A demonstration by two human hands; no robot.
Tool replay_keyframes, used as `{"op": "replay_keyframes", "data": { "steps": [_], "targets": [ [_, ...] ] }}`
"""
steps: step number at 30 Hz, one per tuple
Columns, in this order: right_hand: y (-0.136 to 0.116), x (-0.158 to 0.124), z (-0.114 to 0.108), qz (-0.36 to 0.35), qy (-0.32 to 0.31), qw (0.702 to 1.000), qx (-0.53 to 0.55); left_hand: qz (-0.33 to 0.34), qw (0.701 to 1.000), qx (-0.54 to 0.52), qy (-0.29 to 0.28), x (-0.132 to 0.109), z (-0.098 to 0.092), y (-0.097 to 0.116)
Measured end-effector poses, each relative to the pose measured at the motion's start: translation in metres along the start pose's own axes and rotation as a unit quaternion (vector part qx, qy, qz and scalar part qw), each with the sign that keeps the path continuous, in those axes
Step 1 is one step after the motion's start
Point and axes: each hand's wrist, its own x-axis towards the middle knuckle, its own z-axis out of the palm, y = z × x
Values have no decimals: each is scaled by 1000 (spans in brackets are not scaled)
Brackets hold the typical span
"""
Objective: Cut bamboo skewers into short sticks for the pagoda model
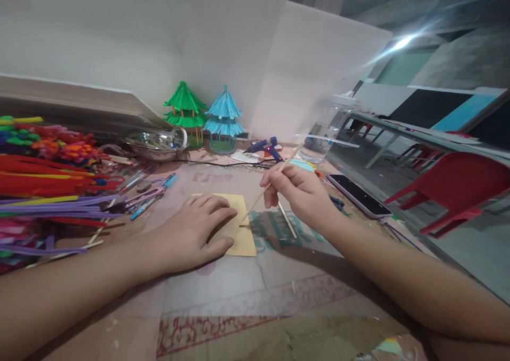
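Observation:
My left hand (199, 233) lies flat with fingers spread on a yellow rectangular sheet (244, 244), pressing it against the table. Between the thumb and fingers of my right hand (298, 191) is a thin wooden stick (258, 197), slanted so its lower tip comes down over the sheet's right part. Whether the tip touches the sheet, I cannot tell. Another pale stick (287, 220) lies just below my right hand on the plastic-covered tabletop (223, 292).
Bundles of coloured pipe cleaners (43, 180) crowd the left side. Behind stand a green pagoda model (185, 111), a blue one (224, 119), a metal bowl (151, 143) and a glue gun (265, 147). A phone (358, 195) lies right; a red chair (458, 191) stands beyond.

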Motion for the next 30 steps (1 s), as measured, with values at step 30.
{"op": "replay_keyframes", "data": {
  "steps": [30],
  "targets": [
    [48, 8, 3, 202, -43, 956, 210, 2, 1000, 17, -8, 4, 2, -1]
  ]
}}
